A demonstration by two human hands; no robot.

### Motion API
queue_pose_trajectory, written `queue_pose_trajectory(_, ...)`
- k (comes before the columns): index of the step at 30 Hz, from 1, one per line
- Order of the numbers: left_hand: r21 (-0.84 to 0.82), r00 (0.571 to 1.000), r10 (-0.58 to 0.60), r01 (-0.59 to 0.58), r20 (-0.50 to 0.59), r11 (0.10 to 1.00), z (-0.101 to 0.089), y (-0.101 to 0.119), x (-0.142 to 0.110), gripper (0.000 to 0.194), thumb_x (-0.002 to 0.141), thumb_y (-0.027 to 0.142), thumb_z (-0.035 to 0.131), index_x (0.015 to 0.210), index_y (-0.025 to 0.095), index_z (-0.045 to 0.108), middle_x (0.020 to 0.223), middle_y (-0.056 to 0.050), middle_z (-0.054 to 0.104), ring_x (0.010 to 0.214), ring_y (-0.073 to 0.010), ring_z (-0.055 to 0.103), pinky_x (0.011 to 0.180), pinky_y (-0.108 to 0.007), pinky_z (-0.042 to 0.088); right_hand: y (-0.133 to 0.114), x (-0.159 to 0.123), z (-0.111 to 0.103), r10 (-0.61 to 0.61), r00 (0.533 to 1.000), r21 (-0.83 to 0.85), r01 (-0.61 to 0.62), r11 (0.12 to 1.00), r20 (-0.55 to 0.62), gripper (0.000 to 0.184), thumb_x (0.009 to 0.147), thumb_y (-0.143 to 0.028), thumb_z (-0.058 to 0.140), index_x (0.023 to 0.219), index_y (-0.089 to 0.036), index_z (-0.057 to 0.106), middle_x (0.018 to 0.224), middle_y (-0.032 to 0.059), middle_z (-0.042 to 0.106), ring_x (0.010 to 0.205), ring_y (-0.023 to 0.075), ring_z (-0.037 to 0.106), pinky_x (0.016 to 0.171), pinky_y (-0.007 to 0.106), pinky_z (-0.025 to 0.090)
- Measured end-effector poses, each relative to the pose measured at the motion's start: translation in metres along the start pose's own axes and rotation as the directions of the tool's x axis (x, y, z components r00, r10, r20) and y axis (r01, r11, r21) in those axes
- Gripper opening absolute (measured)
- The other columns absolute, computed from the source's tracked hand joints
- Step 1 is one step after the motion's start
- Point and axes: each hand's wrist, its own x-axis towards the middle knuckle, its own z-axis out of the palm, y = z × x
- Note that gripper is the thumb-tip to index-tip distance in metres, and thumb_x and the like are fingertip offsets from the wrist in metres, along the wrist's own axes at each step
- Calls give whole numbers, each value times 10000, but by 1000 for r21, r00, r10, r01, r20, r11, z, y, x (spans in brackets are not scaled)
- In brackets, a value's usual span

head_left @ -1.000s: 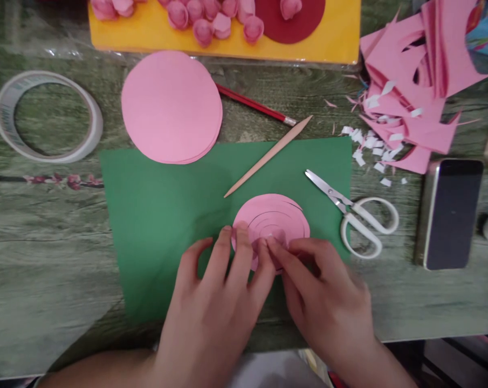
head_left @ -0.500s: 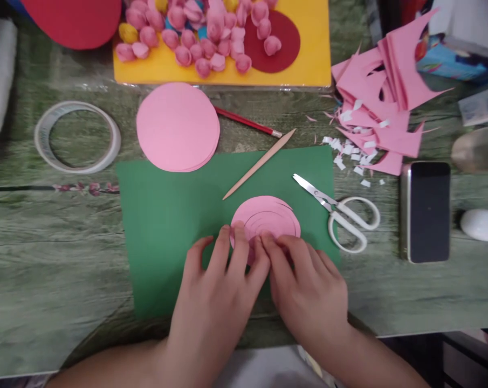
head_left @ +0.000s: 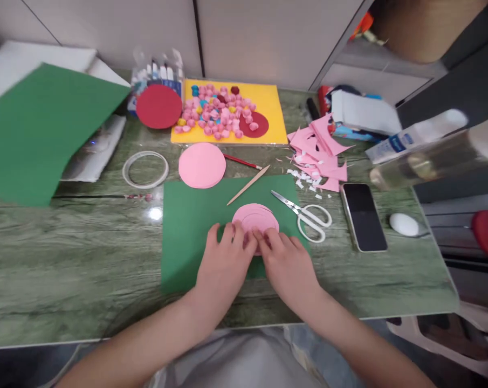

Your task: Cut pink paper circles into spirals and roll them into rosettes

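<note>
A pink paper circle [head_left: 256, 214] with a spiral line on it lies on a green sheet [head_left: 187, 231]. My left hand [head_left: 226, 254] rests at its left and lower edge, thumb and fingertips pressed on the paper. From the other side my right hand [head_left: 286, 260] pinches the near part, its fingertips meeting the left thumb. The fingers hide the circle's near edge. Just beyond lies a pointed wooden stick [head_left: 248, 185]. White-handled scissors [head_left: 308, 216] lie partly spread to the right, across the sheet's edge.
Farther back are a stack of pink circles [head_left: 202, 166], a red pencil [head_left: 242, 161] and a tape roll [head_left: 145, 169]. Rolled pink paper pieces [head_left: 223, 110] cover a yellow pack [head_left: 268, 94]. Pink scraps [head_left: 320, 151], a phone [head_left: 364, 217] and a white mouse [head_left: 404, 224] lie to the right.
The view has tilted up and widened, so the wall and more of the table show. Both hands stay on the pink circle with almost the same hold.
</note>
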Motion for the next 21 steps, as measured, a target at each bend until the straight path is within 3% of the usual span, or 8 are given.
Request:
queue_pose_trajectory(7, -30, 997, -40, 38, -66, 999, 5, 0, -8, 258, 857, 172, 402, 1059, 197, 559, 1111, -108, 562, 1067, -228, 495, 954, -461, 346, -12, 0, 6, -97, 992, -81, 91, 993, -79, 244, 833, -75, 425, 986, -117, 610, 932, 120, 555, 789, 205, 502, 661, 337, 400)
queue_pose_trajectory(13, -54, 980, -81, 72, -183, 996, 17, 9, -20, 288, 869, 147, 348, 1073, 186, 547, 1157, -120, 535, 1143, -228, 434, 988, -453, 306, -14, 1, 8, -109, 991, -80, 102, 991, -80, 241, 867, -120, 393, 1003, -101, 591, 937, 132, 548, 861, 220, 511, 732, 346, 408)
queue_pose_trajectory(18, -252, 967, -130, 73, -218, 965, 32, 7, -27, 315, 855, 125, 358, 1098, 162, 555, 1162, -118, 533, 1120, -222, 437, 984, -411, 310, -11, -1, 8, -140, 985, -113, 128, 985, -105, 273, 898, -159, 340, 998, -96, 586, 973, 153, 550, 855, 201, 541, 725, 313, 411)
queue_pose_trajectory(21, -342, 960, -156, 71, -230, 937, 30, -3, -24, 342, 848, 114, 371, 1137, 173, 543, 1171, -90, 532, 1096, -190, 450, 971, -345, 339, -13, -1, 4, -188, 976, -135, 173, 976, -107, 272, 887, -138, 349, 1033, -98, 575, 985, 159, 564, 841, 202, 561, 672, 299, 415)
